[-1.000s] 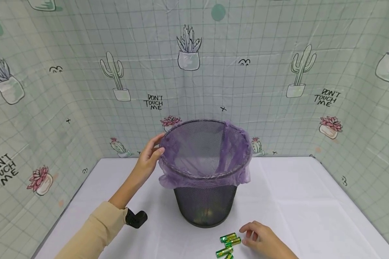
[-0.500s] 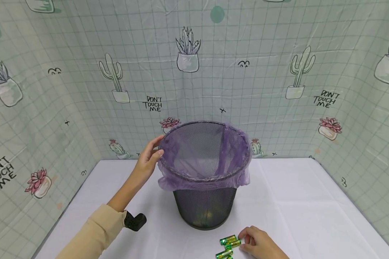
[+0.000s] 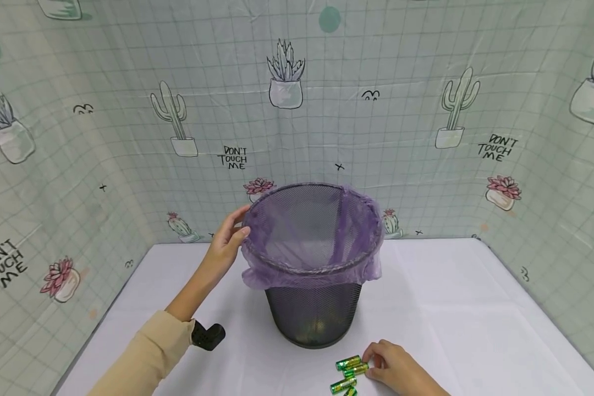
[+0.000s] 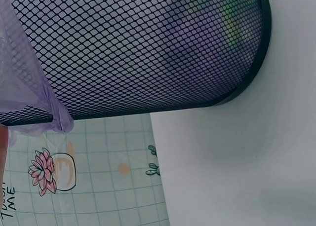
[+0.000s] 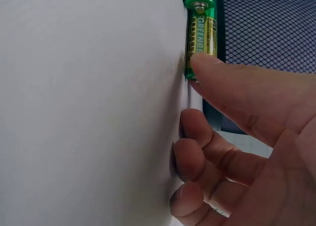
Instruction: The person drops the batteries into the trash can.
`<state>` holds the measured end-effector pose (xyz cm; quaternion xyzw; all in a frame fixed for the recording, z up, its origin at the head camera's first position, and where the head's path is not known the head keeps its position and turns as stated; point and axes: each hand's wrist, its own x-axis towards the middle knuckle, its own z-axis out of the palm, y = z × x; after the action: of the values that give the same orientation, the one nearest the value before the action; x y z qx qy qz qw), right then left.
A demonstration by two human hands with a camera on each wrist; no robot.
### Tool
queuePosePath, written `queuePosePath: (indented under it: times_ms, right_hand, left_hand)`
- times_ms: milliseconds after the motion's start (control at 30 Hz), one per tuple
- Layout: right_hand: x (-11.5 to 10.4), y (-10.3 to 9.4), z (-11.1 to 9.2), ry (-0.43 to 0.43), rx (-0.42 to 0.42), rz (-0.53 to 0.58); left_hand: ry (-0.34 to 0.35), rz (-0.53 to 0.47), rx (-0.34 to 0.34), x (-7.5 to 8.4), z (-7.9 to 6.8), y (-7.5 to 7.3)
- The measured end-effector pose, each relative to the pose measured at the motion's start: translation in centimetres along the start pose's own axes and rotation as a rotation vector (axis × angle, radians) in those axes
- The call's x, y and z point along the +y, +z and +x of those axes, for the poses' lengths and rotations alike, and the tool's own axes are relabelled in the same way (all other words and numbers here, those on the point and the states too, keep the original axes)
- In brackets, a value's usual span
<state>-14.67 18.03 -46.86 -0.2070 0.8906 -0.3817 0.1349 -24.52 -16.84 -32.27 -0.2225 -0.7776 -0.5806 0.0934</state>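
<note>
My left hand (image 3: 227,239) grips the upper left rim of a black mesh wastebasket (image 3: 314,316), thumb on the near side. A purple bin liner (image 3: 307,279) is folded over its rim. Several green and gold batteries (image 3: 343,384) lie on the table near the front edge. My right hand (image 3: 393,367) has its thumb and index finger at the right end of one battery (image 5: 200,38). In the right wrist view the thumb lies against that battery, the other visible fingers curl close to the tabletop, and the index finger is hidden.
Blurred green and yellow patches (image 4: 229,21) show through the mesh near the basket's bottom. A white cloth (image 3: 450,308) covers the table. Cactus-printed curtains (image 3: 376,126) stand round the back and sides. A black device (image 3: 208,335) sits on the left wrist.
My right hand has shifted slightly left, bringing its thumb and index finger up to the end of a battery. The left hand and wastebasket keep their place.
</note>
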Motion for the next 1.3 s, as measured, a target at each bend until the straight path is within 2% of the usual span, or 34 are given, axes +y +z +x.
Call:
queuePosePath:
  times_ms: [167, 233, 367, 467, 700, 867, 1067, 1300]
  right_hand:
    - [-0.1, -0.3, 0.0, 0.012, -0.019, 0.017]
    - [-0.2, -0.6, -0.1, -0.019, -0.011, 0.020]
    - [-0.9, -1.7, -0.4, -0.167, 0.048, -0.006]
    - [-2.1, -2.7, -0.6, -0.282, 0.126, -0.036]
    - [-7.0, -5.9, -1.2, -0.510, 0.368, -0.121]
    - [-10.5, -8.6, -1.5, -0.614, 0.444, -0.143]
    - [-13.7, -11.2, -1.7, -0.629, 0.496, -0.187]
    - [-15.7, -12.6, -0.3, -0.531, 0.566, -0.228]
  left_hand:
    - [-0.006, -0.006, -0.005, 0.1, 0.0, 0.0]
    - [-0.004, -0.005, -0.006, 0.1, 0.0, 0.0]
    - [-0.002, -0.011, -0.007, 0.0, 0.0, -0.1]
    - [0.000, -0.012, -0.008, 0.0, 0.0, -0.1]
    - [0.008, 0.010, -0.003, -0.1, 0.0, 0.0]
    - [0.014, 0.023, 0.005, -0.1, 0.0, 0.0]
    - [0.021, 0.023, 0.006, -0.1, 0.0, 0.1]
    - [0.016, 0.030, 0.004, -0.1, -0.2, 0.0]
